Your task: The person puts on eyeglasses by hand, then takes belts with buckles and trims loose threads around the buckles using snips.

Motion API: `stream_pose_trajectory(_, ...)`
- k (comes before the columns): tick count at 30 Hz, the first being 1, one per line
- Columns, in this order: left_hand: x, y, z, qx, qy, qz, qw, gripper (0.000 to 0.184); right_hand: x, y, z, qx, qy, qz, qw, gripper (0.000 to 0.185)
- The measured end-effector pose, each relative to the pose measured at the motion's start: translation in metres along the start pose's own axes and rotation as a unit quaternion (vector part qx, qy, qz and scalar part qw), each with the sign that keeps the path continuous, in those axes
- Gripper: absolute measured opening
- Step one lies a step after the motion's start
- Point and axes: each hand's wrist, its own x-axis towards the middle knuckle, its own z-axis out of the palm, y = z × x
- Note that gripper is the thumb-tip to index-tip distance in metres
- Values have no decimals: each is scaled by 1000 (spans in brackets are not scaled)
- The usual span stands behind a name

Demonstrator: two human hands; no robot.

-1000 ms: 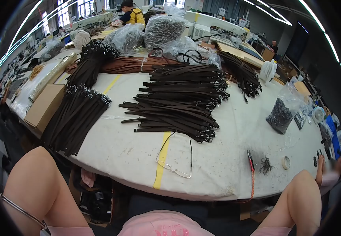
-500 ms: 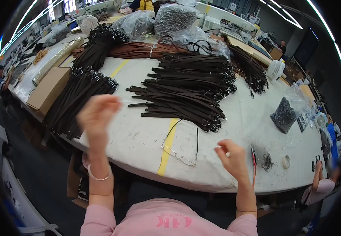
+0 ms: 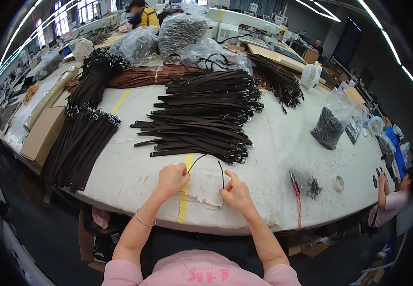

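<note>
A pair of eyeglasses with thin rims and dark temples is at the near side of the white table, its lenses toward me. My left hand is closed, fingers curled around the left temple by the hinge. On the other side my right hand has its thumb against the right temple and its index finger raised beside it, the other fingers curled. Just beyond the glasses lies a wide stack of dark brown straps with metal buckles.
More buckled straps lie left beside a cardboard box. To the right are red-handled snips on an orange cord, dark thread scraps, a tape roll and a filled plastic bag. Another person sits far right.
Both hands have come inward and down onto the eyeglasses, the left from above the table, the right from beside them. The glasses have turned and tilted. My view has shifted right.
</note>
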Motion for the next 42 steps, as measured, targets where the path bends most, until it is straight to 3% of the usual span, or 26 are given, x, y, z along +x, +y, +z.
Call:
stream_pose_trajectory(2, -14, 7, -18, -182, 51, 12, 982, 11, -5, -7, -7, 162, 21, 21, 986, 37)
stream_pose_trajectory(6, -42, 28, -49, -410, 133, 34, 902, 10, -22, -36, -41, 252, 45, -8, 967, 10)
stream_pose_trajectory(9, -55, 30, -61, -375, 170, 118, 904, 11, -27, -44, -51, 288, 75, -55, 953, 10)
stream_pose_trajectory(14, -72, 36, -75, -334, 232, 224, 886, 19, -40, -53, -57, 169, 139, -203, 955, 11)
stream_pose_trajectory(17, -91, 42, -94, -295, 259, 262, 882, 22, -59, -72, -69, 96, 172, -284, 938, 15)
stream_pose_trajectory(19, -111, 48, -100, -351, 255, 248, 866, 24, -73, -88, -77, 70, 188, -329, 923, 15)
stream_pose_trajectory(21, -126, 57, -107, -413, 247, 242, 843, 25, -87, -96, -79, 99, 201, -341, 913, 15)
stream_pose_trajectory(24, -129, 59, -115, -363, 261, 339, 828, 21, -87, -102, -77, 138, 212, -404, 879, 20)
stream_pose_trajectory(28, -127, 62, -115, -418, 314, 405, 750, 21, -89, -110, -80, 225, 204, -449, 840, 19)
stream_pose_trajectory(32, -128, 67, -127, -477, 249, 434, 723, 22, -81, -121, -77, 228, 241, -499, 801, 21)
stream_pose_trajectory(36, -122, 85, -123, -446, 385, 465, 661, 24, -79, -128, -91, 220, 201, -557, 775, 23)
stream_pose_trajectory(39, -123, 94, -131, -463, 384, 484, 636, 23, -79, -142, -91, 228, 222, -574, 755, 24)
stream_pose_trajectory(40, -126, 95, -140, -489, 314, 474, 661, 21, -79, -144, -91, 237, 230, -574, 749, 24)
stream_pose_trajectory(42, -131, 114, -141, -499, 327, 407, 692, 15, -82, -145, -97, 236, 217, -575, 753, 26)
